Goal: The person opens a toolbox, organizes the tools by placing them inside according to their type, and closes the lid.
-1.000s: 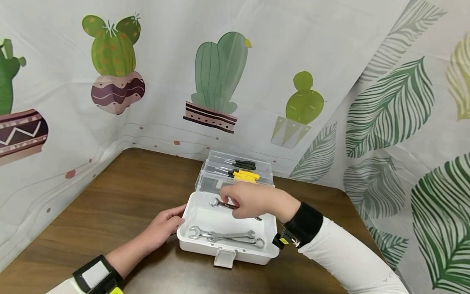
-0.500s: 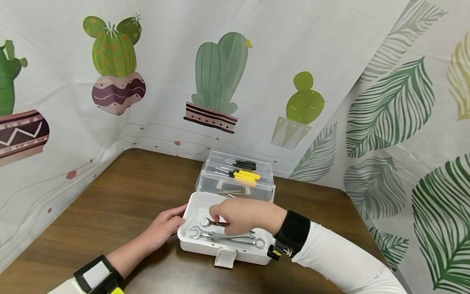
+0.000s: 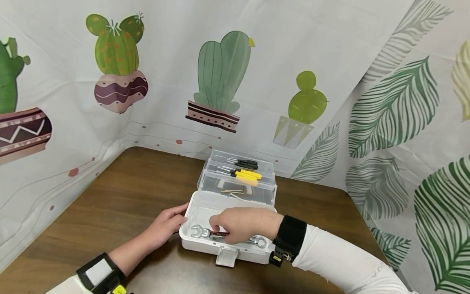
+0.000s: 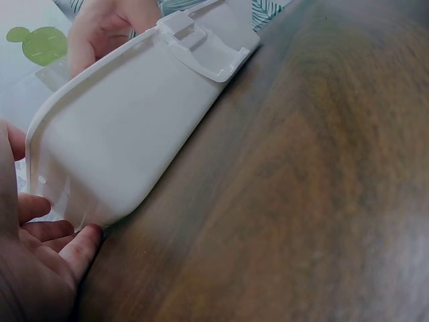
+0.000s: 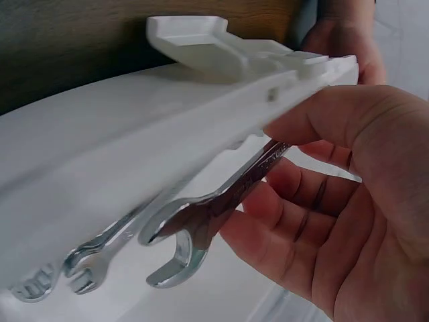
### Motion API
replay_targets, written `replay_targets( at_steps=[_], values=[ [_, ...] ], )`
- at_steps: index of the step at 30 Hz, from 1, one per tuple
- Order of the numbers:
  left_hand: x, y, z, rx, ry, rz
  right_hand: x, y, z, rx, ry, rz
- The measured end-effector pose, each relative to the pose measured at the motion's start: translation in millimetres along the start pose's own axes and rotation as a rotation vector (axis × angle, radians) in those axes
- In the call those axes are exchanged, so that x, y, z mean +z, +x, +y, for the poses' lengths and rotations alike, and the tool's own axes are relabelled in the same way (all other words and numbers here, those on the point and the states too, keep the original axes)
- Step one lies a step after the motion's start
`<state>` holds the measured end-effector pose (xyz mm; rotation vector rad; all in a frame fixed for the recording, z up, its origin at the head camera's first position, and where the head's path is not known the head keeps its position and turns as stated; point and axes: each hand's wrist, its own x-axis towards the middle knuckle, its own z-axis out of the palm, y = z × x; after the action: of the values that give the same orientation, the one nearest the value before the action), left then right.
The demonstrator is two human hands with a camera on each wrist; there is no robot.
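Observation:
My right hand (image 3: 240, 224) pinches a combination wrench (image 5: 214, 204) by its shank, low inside the white toolbox (image 3: 200, 246). Its shiny open end points left, while the far end is hidden by the hand. Under and beside it lie other chrome wrenches (image 5: 97, 258) along the front wall, partly covered in the head view. At the toolbox's left end is my left hand (image 3: 165, 223), its fingers laid against the outside of the wall and its thumb right at the rim.
The clear lid (image 3: 205, 187) leans back, with yellow-handled screwdrivers (image 3: 247, 177), black-handled screwdrivers (image 3: 249, 164) and hex keys (image 3: 235, 191) in its compartments. A latch (image 3: 227, 257) hangs at the front over the brown table (image 3: 147, 183). A printed curtain (image 3: 165, 81) stands behind.
My right hand has brought the wrench from the back of the toolbox forward and down to the wrenches at the front. The left hand has stayed at the toolbox's left end.

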<state>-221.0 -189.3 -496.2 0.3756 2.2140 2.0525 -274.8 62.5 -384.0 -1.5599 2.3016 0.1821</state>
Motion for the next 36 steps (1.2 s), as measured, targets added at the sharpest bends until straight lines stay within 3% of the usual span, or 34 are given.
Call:
replay_targets(
  at_steps=[14, 23, 36],
  values=[
    [1.4, -0.4, 1.2, -0.002, 0.001, -0.003, 16.0, 8.4, 9.9, 0.052, 0.038, -0.056],
    [0.6, 0.0, 0.2, -0.014, 0.013, 0.003, 21.7, 12.5, 8.6, 0.085, -0.039, -0.036],
    [1.9, -1.2, 4.5, -0.020, 0.012, 0.009, 24.2, 13.5, 2.2, 0.143, -0.057, -0.017]
  ],
)
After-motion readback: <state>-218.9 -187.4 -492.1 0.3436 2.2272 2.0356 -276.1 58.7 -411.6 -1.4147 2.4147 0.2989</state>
